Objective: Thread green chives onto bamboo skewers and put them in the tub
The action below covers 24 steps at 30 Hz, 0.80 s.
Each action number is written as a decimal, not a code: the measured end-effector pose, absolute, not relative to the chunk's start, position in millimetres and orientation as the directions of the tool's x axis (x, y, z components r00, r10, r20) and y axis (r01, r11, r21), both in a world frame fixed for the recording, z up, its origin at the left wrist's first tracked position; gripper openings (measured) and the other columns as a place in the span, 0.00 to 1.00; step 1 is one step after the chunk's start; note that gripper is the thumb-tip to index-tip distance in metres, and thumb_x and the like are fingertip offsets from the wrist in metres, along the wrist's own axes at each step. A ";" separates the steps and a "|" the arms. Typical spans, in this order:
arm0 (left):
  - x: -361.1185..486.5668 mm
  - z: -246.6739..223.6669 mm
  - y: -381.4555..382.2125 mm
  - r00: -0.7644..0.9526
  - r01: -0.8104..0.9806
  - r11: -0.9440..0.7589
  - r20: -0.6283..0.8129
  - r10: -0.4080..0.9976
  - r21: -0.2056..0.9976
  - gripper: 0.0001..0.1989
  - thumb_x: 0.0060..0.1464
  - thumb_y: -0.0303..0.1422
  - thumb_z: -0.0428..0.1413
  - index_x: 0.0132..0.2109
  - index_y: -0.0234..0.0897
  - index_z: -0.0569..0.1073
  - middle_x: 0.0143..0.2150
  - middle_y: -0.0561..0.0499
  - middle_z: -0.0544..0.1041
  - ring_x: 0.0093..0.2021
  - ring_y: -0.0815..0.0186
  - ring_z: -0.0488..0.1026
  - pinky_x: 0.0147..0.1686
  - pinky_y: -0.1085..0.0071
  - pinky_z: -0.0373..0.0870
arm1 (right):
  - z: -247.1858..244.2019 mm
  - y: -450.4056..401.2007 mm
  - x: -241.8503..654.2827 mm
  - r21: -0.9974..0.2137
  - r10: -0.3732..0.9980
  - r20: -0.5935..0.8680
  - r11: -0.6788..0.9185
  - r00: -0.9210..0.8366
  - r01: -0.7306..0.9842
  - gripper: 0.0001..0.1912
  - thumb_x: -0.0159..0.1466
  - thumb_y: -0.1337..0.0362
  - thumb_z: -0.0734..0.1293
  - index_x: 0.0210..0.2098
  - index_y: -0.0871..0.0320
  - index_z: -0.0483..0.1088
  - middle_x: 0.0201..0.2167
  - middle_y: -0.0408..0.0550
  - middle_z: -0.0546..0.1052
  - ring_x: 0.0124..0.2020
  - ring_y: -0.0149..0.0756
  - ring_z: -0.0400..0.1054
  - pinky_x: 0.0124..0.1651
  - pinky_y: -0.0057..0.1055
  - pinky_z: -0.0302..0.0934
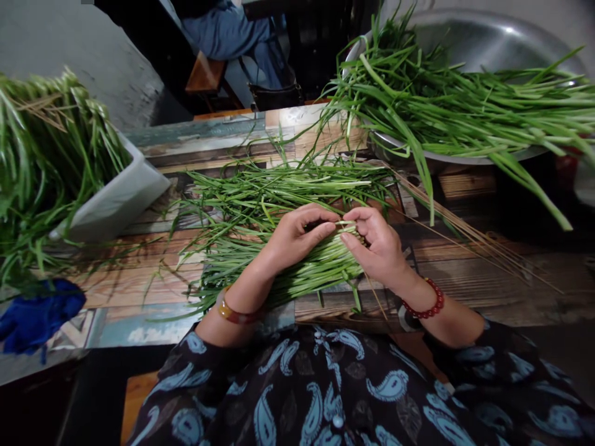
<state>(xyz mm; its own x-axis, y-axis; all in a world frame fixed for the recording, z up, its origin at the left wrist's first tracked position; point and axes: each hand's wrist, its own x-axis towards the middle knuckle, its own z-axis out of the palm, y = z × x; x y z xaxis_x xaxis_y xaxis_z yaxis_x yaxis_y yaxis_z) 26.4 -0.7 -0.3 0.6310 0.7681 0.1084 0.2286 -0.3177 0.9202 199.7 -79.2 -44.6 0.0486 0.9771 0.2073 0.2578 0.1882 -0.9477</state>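
A flat row of green chives [309, 272] lies on the table in front of me, pale stem ends to the right. My left hand [300, 235] is closed, thumb and forefinger pinching a chive stem at the top of the row. Close beside it, my right hand [379, 244] is also closed in a pinch at that stem's end. Out from under my right hand a thin wooden skewer [374, 296] slants down toward me; the fingers partly hide where it meets the stems. Just beyond my hands is a looser heap of chives [288, 189].
Several loose skewers [488, 248] lie on the wooden table [455, 291] at right. A metal basin [493, 40] overflowing with chives stands back right. At left is a white tub [111, 198] piled with skewered chives, near a blue glove-like cloth [44, 316]. A person [232, 37] sits beyond the table.
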 end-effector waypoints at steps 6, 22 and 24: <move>26.9 -5.7 -3.8 0.679 0.281 -0.250 -0.008 0.734 0.927 0.15 0.61 0.38 0.54 0.35 0.32 0.79 0.30 0.51 0.79 0.30 0.68 0.72 0.33 0.75 0.65 | -36.0 -81.9 200.0 -0.900 0.962 0.270 0.241 0.030 0.363 0.09 0.65 0.64 0.65 0.45 0.55 0.64 0.31 0.42 0.75 0.29 0.31 0.71 0.34 0.28 0.65; 26.7 -31.1 23.1 0.771 0.364 -0.703 0.225 0.595 0.611 0.09 0.59 0.27 0.56 0.44 0.34 0.79 0.42 0.44 0.79 0.44 0.62 0.74 0.46 0.67 0.69 | -29.5 -105.5 187.2 -0.640 0.825 0.550 0.515 -0.127 0.570 0.07 0.65 0.70 0.64 0.42 0.53 0.66 0.29 0.43 0.78 0.27 0.32 0.74 0.32 0.25 0.67; 33.4 -34.8 23.4 0.804 0.368 -0.759 0.227 0.550 0.537 0.09 0.59 0.28 0.57 0.46 0.34 0.79 0.44 0.44 0.78 0.45 0.61 0.73 0.48 0.64 0.69 | -29.8 -104.1 187.5 -0.639 0.827 0.549 0.509 -0.122 0.576 0.07 0.65 0.70 0.64 0.42 0.54 0.66 0.29 0.43 0.78 0.27 0.31 0.74 0.32 0.25 0.67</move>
<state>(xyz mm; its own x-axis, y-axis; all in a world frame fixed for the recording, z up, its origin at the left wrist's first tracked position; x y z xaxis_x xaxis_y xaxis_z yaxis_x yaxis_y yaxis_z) 33.4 23.4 -34.8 0.8039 0.5498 0.2268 0.3675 -0.7590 0.5374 187.5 -104.1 -29.8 -0.1222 0.8269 0.5489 0.5763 0.5094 -0.6391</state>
